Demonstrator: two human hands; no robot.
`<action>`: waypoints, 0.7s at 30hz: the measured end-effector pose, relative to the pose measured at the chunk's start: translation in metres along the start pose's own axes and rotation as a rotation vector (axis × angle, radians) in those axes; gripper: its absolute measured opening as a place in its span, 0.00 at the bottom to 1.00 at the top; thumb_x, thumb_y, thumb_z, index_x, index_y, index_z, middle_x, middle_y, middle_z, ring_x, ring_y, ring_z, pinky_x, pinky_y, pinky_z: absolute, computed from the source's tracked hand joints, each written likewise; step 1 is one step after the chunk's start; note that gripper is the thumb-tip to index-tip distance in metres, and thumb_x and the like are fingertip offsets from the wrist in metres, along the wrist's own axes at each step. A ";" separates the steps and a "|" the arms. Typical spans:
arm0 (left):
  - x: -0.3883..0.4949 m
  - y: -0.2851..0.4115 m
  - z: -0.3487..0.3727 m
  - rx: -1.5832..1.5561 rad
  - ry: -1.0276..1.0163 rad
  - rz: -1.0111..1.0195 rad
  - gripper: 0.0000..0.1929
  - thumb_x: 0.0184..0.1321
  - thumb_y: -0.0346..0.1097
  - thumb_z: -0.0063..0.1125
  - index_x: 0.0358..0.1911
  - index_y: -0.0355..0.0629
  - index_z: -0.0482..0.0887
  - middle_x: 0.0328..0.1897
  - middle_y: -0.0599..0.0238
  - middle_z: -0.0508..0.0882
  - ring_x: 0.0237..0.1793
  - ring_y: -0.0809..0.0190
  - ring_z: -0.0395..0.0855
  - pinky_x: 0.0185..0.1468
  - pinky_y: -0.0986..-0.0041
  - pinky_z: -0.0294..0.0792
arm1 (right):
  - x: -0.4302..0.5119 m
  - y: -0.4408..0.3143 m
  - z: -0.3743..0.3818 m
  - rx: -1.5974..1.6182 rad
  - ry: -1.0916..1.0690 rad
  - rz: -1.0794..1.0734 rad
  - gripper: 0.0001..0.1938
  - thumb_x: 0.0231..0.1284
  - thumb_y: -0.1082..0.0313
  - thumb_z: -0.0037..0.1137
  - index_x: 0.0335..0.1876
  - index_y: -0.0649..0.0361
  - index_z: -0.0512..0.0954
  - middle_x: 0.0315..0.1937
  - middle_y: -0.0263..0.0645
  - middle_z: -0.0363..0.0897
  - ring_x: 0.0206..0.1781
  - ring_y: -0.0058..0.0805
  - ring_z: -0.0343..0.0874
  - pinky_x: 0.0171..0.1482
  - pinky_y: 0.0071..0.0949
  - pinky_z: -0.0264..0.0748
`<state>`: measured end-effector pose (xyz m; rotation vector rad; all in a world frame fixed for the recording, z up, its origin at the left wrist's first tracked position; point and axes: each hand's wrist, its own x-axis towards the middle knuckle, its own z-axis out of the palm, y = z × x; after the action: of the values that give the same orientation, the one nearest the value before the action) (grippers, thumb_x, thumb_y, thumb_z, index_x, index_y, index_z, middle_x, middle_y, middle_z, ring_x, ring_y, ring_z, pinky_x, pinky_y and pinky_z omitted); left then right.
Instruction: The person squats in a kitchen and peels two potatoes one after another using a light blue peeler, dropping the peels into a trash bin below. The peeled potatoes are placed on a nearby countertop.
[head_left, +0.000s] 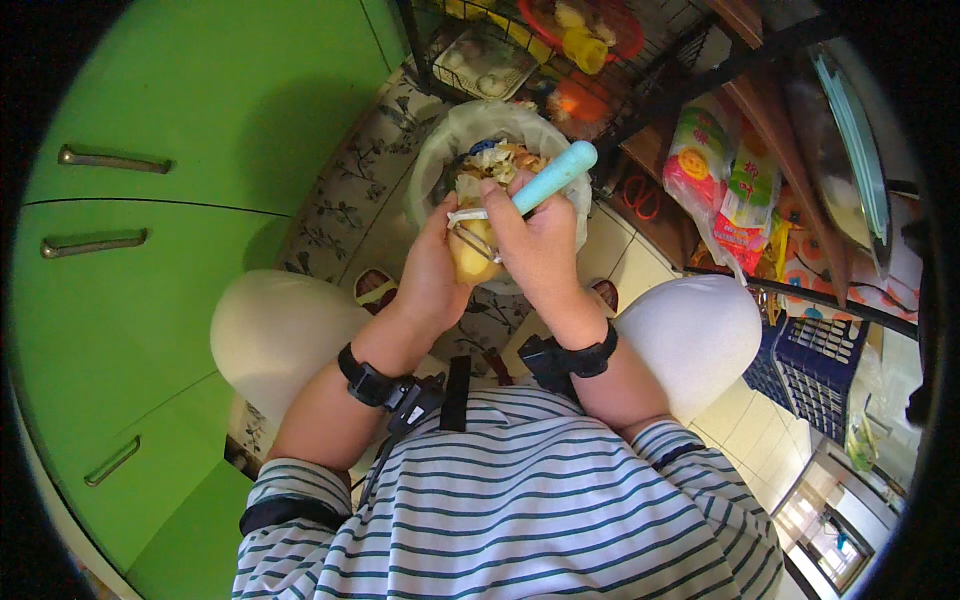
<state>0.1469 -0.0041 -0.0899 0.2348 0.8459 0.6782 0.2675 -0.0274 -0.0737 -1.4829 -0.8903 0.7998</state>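
My left hand (433, 276) grips a pale yellow peeled potato (471, 262) from its left side. In my right hand (541, 244) is a Y-shaped peeler with a light blue handle (559, 176), which points up and to the right. The peeler's metal blade (474, 238) lies across the potato. Both hands are over the near side of a round bin lined with a translucent bag (431, 180). Peelings and other scraps (502, 159) fill part of the bin; the hands hide some of them.
Green cabinets (172, 300) with metal handles stand on the left. A black wire rack with a red basin (630, 30) is beyond the bin. At the right, a shelf holds plastic packages (697, 161), and a dark blue crate (814, 367) stands below. My knees flank the bin's near side.
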 end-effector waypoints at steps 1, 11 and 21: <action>0.001 -0.002 0.000 0.001 -0.004 0.006 0.21 0.77 0.51 0.36 0.57 0.48 0.78 0.56 0.64 0.85 0.55 0.58 0.84 0.60 0.59 0.74 | -0.002 0.003 0.002 0.033 0.009 -0.040 0.17 0.63 0.64 0.64 0.23 0.60 0.70 0.18 0.30 0.68 0.25 0.19 0.65 0.29 0.27 0.67; -0.008 0.004 -0.001 0.042 -0.095 -0.094 0.21 0.76 0.50 0.39 0.56 0.42 0.78 0.50 0.59 0.86 0.47 0.53 0.85 0.49 0.58 0.78 | 0.051 0.040 -0.052 -0.779 0.135 0.108 0.16 0.64 0.61 0.60 0.25 0.65 0.73 0.18 0.36 0.74 0.23 0.20 0.71 0.31 0.29 0.72; -0.001 0.016 0.000 0.007 -0.011 -0.052 0.22 0.77 0.54 0.38 0.55 0.46 0.79 0.51 0.63 0.86 0.51 0.59 0.85 0.57 0.62 0.77 | 0.000 -0.003 -0.007 0.019 -0.157 -0.008 0.15 0.64 0.63 0.64 0.24 0.60 0.73 0.19 0.30 0.72 0.25 0.17 0.68 0.30 0.26 0.68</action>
<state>0.1396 0.0079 -0.0822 0.2224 0.8409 0.6253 0.2727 -0.0307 -0.0696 -1.4129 -1.0022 0.9256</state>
